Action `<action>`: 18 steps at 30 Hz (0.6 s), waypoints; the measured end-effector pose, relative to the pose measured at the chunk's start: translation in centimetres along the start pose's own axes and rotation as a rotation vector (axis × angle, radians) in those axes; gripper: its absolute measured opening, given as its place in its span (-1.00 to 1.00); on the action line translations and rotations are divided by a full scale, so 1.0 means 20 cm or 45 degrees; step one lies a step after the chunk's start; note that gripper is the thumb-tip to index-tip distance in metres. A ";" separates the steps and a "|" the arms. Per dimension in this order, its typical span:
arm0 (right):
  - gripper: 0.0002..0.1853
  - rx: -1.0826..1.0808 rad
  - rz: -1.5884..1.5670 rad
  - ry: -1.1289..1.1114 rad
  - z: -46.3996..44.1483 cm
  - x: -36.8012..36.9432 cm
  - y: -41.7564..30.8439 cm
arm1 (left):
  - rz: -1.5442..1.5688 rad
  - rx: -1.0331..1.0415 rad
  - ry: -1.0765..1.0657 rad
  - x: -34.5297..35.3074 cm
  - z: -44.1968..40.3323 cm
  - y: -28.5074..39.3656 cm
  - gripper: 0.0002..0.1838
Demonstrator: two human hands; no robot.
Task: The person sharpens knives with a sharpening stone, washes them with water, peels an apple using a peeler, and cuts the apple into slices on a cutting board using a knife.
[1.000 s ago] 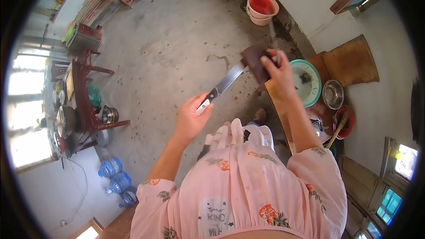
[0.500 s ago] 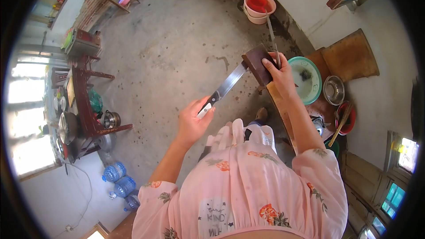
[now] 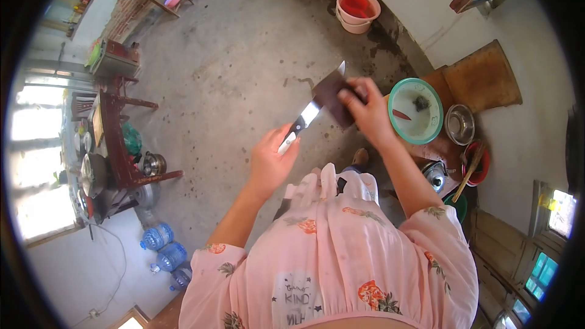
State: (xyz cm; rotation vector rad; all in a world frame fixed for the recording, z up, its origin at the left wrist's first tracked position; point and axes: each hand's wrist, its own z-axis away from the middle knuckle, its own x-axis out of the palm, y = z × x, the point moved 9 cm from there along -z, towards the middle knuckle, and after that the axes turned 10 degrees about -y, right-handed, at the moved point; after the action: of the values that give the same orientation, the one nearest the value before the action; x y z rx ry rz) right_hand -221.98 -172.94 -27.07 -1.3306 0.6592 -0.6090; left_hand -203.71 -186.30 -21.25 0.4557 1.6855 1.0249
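Note:
In the middle of the head view, my left hand [image 3: 273, 153] is wrapped round the black and white handle of a knife [image 3: 310, 113], whose blade points up and to the right. A dark brown flat block [image 3: 333, 99] lies across the blade, and the knife tip shows beyond its upper edge. My right hand [image 3: 367, 109] grips the block from its right side, with the thumb on top. Just right of that hand is a green-rimmed basin [image 3: 439, 109] with a dark clump and a reddish-brown pointed piece inside.
Beside the basin are a steel bowl [image 3: 459, 127], a kettle [image 3: 435, 176] and a red basin [image 3: 479, 163]. A pink bucket [image 3: 358, 26] stands at the upper right. On the left are a dark red table [image 3: 117, 136] and blue water bottles [image 3: 169, 256].
My right hand and the block have moved left and down along the blade, baring the knife tip. The long thin strip hanging beyond my right hand no longer shows there.

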 end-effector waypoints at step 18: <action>-0.61 0.027 -0.164 0.052 0.01 -0.07 0.07 | 0.270 -0.288 -0.010 0.05 0.03 -0.12 -0.71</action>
State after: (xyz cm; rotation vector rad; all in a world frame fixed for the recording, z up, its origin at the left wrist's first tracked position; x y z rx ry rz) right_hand -222.65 -171.56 -28.23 -1.3508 0.6015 -0.7473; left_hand -203.11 -186.78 -23.80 0.4957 1.5142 1.3499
